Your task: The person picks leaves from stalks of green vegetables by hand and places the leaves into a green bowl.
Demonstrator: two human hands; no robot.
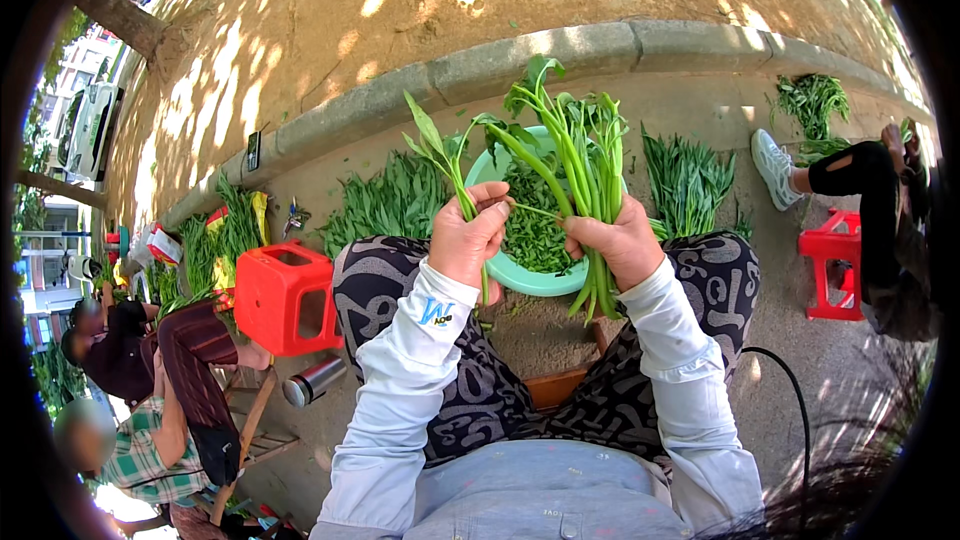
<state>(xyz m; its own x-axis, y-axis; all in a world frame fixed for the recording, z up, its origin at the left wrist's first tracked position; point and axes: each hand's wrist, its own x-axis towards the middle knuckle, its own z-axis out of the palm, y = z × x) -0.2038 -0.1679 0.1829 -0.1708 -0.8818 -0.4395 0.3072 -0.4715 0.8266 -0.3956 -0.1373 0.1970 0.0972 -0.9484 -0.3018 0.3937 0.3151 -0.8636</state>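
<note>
My left hand [471,232] pinches a few leafy green stems [455,178] between thumb and fingers. A thicker bunch of leafy green stalks [592,172] is gripped in my right hand [616,240], its cut ends hanging below the fist. One thin green strand [536,209] stretches between the two hands. Beneath them, between my knees, a light green plastic basin [534,283] holds loose green leaves [537,236]. A pile of leafy greens [394,199] lies on the ground left of the basin, and another pile [686,184] lies to its right.
Left are a red plastic stool [281,300], a steel flask [315,381], a phone [254,151], keys [295,216] and two seated people. A person's leg [862,180] and a red stool [832,262] are at the right. A stone curb [532,56] runs beyond the basin.
</note>
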